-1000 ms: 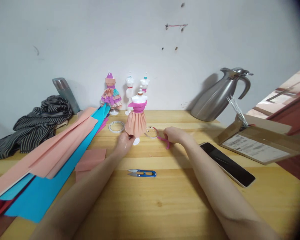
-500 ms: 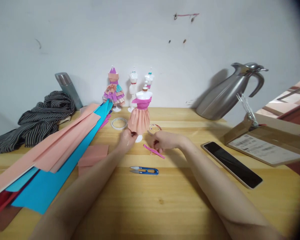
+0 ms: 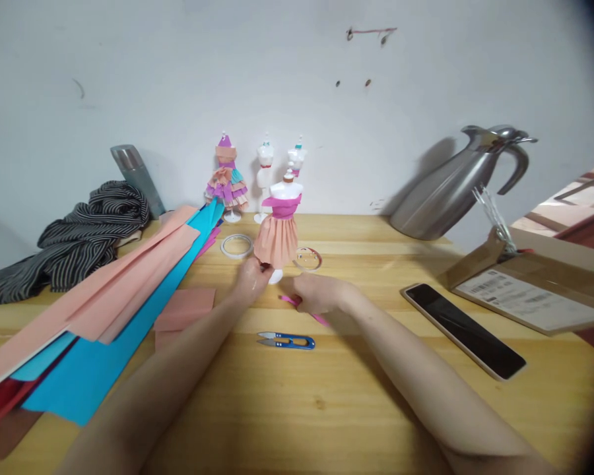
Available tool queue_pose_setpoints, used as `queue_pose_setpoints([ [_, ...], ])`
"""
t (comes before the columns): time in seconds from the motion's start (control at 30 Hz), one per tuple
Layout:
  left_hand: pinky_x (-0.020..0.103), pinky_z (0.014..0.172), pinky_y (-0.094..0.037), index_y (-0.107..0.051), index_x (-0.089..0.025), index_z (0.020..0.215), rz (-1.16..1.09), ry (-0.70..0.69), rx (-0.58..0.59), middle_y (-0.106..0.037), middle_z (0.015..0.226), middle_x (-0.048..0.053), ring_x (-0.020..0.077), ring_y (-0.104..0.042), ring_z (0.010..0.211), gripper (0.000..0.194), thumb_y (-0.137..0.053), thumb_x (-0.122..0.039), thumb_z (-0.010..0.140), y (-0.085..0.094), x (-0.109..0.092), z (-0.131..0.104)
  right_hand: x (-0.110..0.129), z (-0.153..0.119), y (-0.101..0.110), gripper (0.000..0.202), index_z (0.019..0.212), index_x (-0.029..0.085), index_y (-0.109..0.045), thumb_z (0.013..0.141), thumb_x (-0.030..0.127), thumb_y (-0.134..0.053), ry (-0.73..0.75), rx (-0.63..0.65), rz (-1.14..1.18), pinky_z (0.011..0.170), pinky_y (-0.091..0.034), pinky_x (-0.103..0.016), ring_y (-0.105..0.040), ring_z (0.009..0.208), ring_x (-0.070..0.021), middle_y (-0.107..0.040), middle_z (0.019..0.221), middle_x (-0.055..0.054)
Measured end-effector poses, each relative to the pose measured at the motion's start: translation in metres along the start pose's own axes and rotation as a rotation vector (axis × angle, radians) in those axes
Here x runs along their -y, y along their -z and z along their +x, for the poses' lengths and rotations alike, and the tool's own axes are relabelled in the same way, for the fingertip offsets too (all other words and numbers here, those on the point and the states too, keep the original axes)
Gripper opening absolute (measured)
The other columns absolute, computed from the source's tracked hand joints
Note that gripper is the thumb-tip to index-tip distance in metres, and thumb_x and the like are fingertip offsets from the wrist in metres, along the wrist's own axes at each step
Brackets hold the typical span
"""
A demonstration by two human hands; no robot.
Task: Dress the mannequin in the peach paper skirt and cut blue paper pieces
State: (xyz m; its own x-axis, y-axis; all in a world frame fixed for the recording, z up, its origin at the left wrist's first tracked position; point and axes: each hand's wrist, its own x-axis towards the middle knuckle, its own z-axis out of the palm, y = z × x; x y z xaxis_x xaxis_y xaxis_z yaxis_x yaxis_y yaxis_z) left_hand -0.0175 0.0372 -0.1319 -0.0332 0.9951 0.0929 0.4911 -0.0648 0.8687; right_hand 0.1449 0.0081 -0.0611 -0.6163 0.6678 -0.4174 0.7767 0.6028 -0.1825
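Observation:
A small white dress form [image 3: 286, 190] stands upright on its round base, wearing a magenta top [image 3: 283, 207] and a pleated peach paper skirt [image 3: 276, 240]. My left hand [image 3: 251, 280] is closed at the skirt's lower left edge, fingertips at the hem; the exact grip is partly hidden. To the right of the base, my right hand [image 3: 317, 292] is closed over a thin magenta paper strip [image 3: 289, 300], whose two ends stick out at either side. Blue thread snips [image 3: 286, 340] lie closer to me, with their points to the left.
Behind are a ruffled dress form [image 3: 226, 175] and two white ones. Two tape rolls [image 3: 236, 246] lie nearby. Crepe paper sheets [image 3: 129, 274] and a striped cloth [image 3: 94, 218] are left; a phone [image 3: 465, 330], carton [image 3: 529, 290] and steel jug [image 3: 440, 191] right.
My right hand has shifted slightly left and come down over the magenta strip, covering its middle. My left hand stays at the skirt hem. The view has moved slightly.

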Motion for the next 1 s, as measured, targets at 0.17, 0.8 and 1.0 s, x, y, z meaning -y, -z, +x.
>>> queue_pose_setpoints([
  [0.17,0.024,0.064,-0.046,-0.07,-0.011,0.085,0.024,-0.039,-0.004,-0.072,0.077,0.009,0.0211,-0.065,0.077,0.018,-0.065,-0.023,0.072,0.0,-0.002,-0.002,-0.027,-0.012,0.014,0.009,0.06,0.016,-0.055,0.069,0.016,-0.057,-0.145,0.004,0.027,0.049,-0.032,-0.024,-0.052,0.052,-0.0132,-0.059,0.056,-0.003],
  [0.8,0.025,0.065,-0.045,-0.068,-0.012,0.081,0.069,-0.038,-0.042,-0.073,0.082,0.012,0.021,-0.068,0.077,0.011,-0.062,-0.019,0.076,0.0,-0.003,-0.003,-0.107,-0.027,0.008,0.007,0.061,0.013,-0.062,0.063,0.018,-0.058,-0.482,0.033,0.239,0.05,-0.04,-0.022,-0.057,0.053,-0.0133,-0.065,0.058,-0.005],
  [1.0,0.025,0.064,-0.046,-0.068,-0.014,0.085,-0.007,-0.037,-0.058,-0.074,0.082,0.01,0.0208,-0.068,0.077,0.016,-0.067,-0.023,0.072,-0.005,0.003,0.0,-0.097,-0.036,0.019,0.011,0.054,0.014,-0.058,0.063,0.018,-0.052,-0.423,0.013,0.299,0.05,-0.038,-0.022,-0.054,0.051,-0.013,-0.061,0.052,-0.005],
])
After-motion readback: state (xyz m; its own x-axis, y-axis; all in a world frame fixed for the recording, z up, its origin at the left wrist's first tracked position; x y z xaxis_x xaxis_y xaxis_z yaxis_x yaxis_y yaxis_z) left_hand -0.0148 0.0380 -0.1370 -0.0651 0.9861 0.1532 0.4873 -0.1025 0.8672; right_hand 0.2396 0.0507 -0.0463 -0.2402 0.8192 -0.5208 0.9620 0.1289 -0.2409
